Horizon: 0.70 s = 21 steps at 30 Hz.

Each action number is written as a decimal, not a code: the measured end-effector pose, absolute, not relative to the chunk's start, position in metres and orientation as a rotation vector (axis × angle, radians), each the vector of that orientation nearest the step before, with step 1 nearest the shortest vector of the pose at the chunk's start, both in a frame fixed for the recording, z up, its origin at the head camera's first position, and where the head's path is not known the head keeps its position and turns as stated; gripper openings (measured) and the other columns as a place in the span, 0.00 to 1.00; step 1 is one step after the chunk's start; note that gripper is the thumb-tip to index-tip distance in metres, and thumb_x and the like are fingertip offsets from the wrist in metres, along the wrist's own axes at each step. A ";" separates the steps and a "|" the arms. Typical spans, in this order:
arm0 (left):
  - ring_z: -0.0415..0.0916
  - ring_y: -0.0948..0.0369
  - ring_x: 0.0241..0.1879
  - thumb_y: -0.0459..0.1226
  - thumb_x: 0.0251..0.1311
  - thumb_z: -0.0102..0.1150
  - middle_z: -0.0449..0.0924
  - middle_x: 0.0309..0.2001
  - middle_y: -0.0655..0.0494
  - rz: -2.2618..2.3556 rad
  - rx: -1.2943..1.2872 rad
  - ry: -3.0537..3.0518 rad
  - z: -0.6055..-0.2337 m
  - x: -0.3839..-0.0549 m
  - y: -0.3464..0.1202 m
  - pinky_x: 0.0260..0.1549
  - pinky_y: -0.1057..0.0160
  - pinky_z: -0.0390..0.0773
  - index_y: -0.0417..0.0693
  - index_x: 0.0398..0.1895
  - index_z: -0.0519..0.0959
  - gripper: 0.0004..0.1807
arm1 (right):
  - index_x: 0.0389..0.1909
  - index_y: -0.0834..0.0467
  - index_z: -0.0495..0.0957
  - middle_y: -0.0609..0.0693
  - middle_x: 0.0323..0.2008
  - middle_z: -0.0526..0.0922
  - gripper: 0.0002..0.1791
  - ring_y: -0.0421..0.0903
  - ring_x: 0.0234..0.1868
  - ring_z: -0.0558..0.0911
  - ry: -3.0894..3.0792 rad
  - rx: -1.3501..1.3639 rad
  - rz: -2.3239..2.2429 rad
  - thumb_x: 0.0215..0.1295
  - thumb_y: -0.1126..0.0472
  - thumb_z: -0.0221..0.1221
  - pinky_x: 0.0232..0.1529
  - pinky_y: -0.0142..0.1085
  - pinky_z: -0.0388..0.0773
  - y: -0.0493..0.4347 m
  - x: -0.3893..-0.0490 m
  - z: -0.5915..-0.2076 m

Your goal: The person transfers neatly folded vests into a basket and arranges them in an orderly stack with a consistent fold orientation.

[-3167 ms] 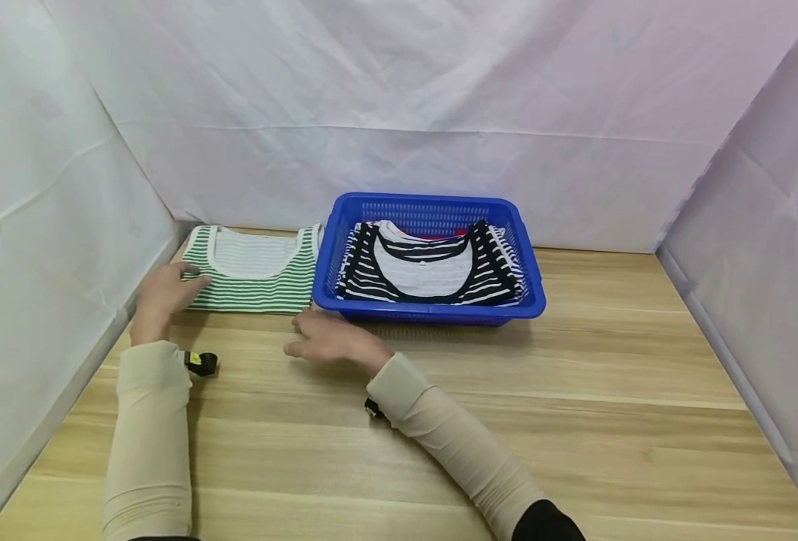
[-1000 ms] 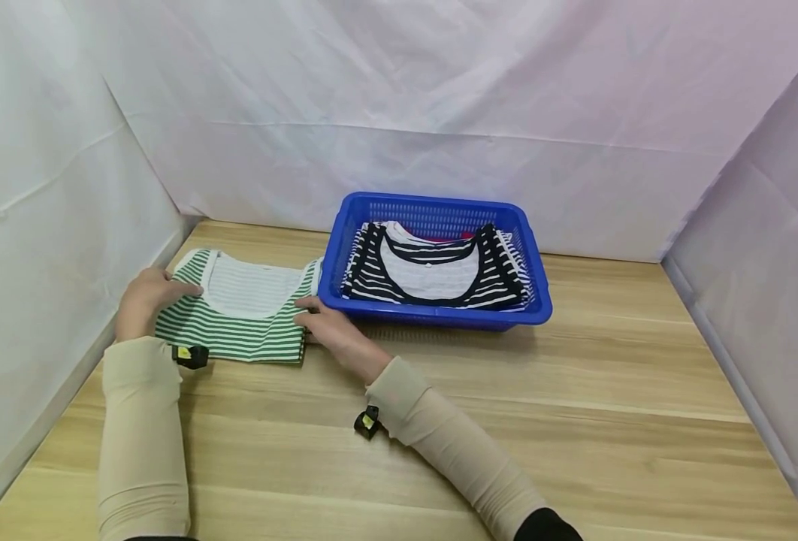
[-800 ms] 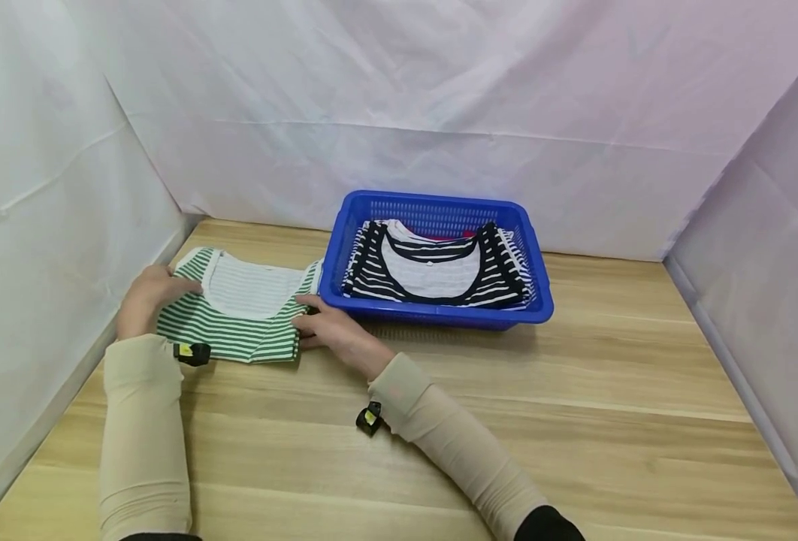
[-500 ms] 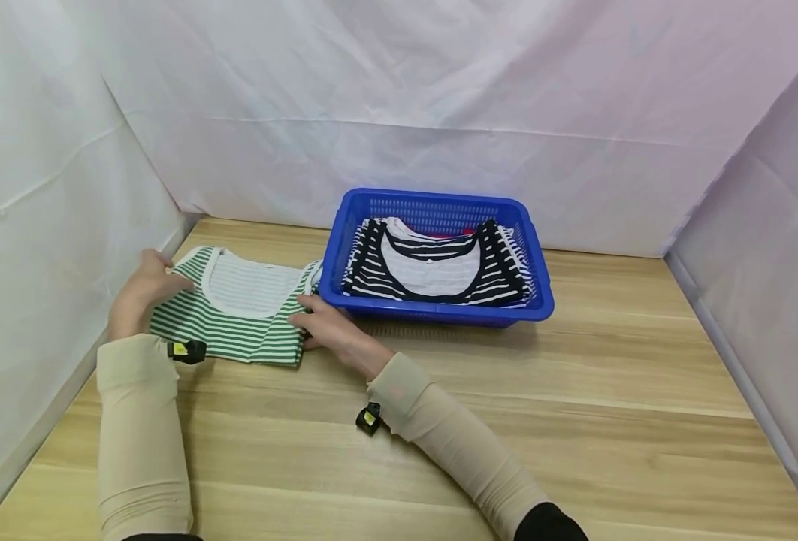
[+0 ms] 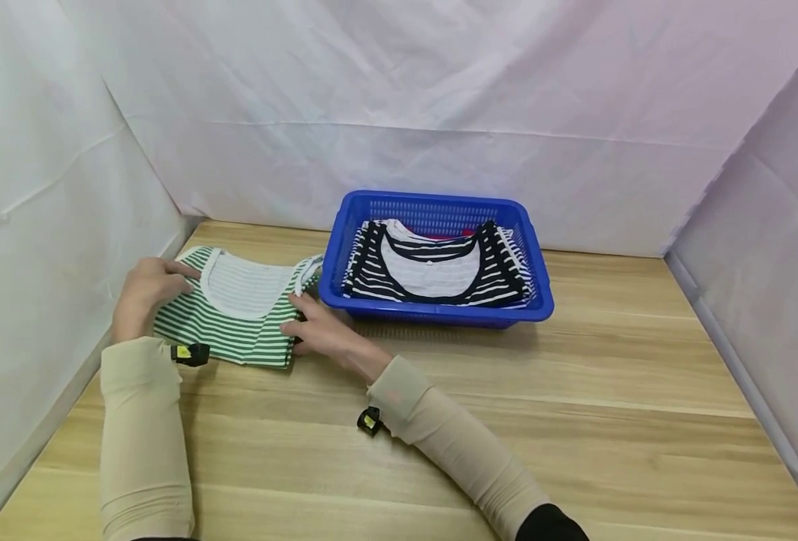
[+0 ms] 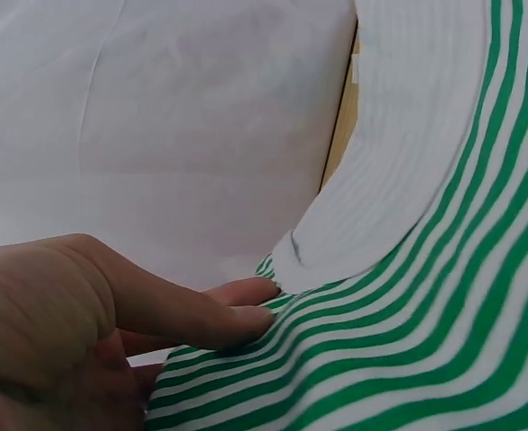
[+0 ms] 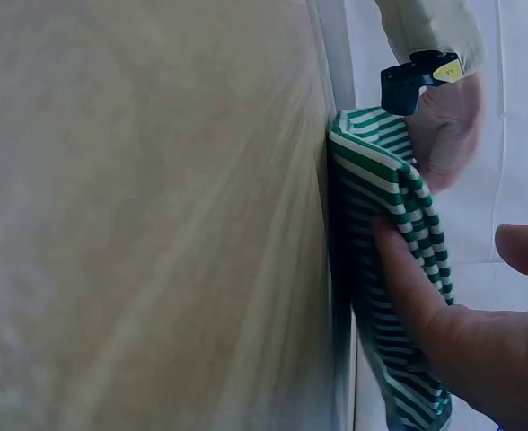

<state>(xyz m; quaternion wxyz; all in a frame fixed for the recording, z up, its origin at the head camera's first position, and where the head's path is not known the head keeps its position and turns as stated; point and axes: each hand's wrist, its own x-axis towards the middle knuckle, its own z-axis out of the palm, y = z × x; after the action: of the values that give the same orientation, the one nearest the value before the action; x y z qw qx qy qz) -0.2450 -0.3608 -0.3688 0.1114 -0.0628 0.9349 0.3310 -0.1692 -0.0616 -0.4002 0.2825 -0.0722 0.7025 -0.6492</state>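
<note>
A folded green-and-white striped tank top (image 5: 237, 323) with a white neckline lies at the table's left. At its left side, my left hand (image 5: 145, 293) pinches the cloth; the left wrist view shows the thumb (image 6: 233, 325) on top of the stripes. My right hand (image 5: 327, 334) is at the tank top's right edge, beside the basket's front-left corner. In the right wrist view one straight digit (image 7: 403, 269) touches the folded side while another stays apart from the cloth. The right shoulder strap (image 5: 309, 272) curls upward. Some fingertips of both hands are hidden.
A blue plastic basket (image 5: 433, 309) stands right of the tank top, against the back curtain (image 5: 426, 83). Several folded striped garments (image 5: 433, 278) lie in it, a black-and-white one uppermost. A curtain (image 5: 40, 188) borders the wooden table (image 5: 575, 421) on the left.
The tank top has come toward the person and away from the back curtain since the earliest frame. Its right edge has just shifted left, with the right hand following; the strap now curls up.
</note>
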 end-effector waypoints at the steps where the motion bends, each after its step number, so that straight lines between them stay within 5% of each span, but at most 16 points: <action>1: 0.54 0.31 0.72 0.30 0.60 0.51 0.59 0.73 0.21 0.975 -0.195 2.763 -0.369 -0.245 -0.360 0.68 0.34 0.59 0.28 0.63 0.76 0.27 | 0.84 0.50 0.50 0.50 0.85 0.35 0.39 0.53 0.66 0.79 1.884 -0.206 -1.744 0.77 0.61 0.55 0.61 0.46 0.81 -0.062 -0.169 -0.400; 5: 0.62 0.35 0.67 0.32 0.60 0.47 0.65 0.70 0.23 0.970 -0.261 2.842 -0.368 -0.246 -0.358 0.55 0.44 0.67 0.29 0.62 0.78 0.27 | 0.83 0.49 0.50 0.48 0.85 0.36 0.39 0.49 0.70 0.75 1.899 -0.251 -1.775 0.77 0.60 0.54 0.65 0.47 0.78 -0.062 -0.168 -0.398; 10: 0.69 0.41 0.59 0.33 0.59 0.43 0.73 0.66 0.28 1.038 -0.375 2.918 -0.363 -0.245 -0.353 0.40 0.58 0.66 0.34 0.60 0.82 0.28 | 0.84 0.49 0.50 0.46 0.85 0.36 0.40 0.48 0.72 0.72 1.914 -0.336 -1.811 0.76 0.60 0.55 0.65 0.42 0.78 -0.060 -0.166 -0.393; 16: 0.69 0.41 0.68 0.33 0.60 0.42 0.75 0.68 0.35 1.148 -0.478 2.988 -0.348 -0.241 -0.347 0.45 0.60 0.65 0.36 0.59 0.83 0.28 | 0.83 0.50 0.50 0.47 0.85 0.37 0.42 0.44 0.59 0.80 1.881 -0.413 -1.879 0.73 0.62 0.56 0.56 0.36 0.83 -0.060 -0.163 -0.379; 21: 0.65 0.45 0.71 0.31 0.58 0.42 0.69 0.74 0.40 1.189 -0.504 2.980 -0.330 -0.234 -0.341 0.47 0.61 0.65 0.39 0.62 0.81 0.30 | 0.83 0.52 0.53 0.49 0.85 0.38 0.40 0.51 0.58 0.82 1.831 -0.402 -1.986 0.72 0.64 0.56 0.57 0.39 0.83 -0.053 -0.160 -0.360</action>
<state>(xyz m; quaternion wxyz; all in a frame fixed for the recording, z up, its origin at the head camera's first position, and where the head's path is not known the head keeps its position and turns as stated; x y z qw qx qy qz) -0.2345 -0.3410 -0.3304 -0.0532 -0.1549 0.9163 0.3655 -0.1600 -0.0527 -0.3601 0.2040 -0.1443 0.6564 -0.7118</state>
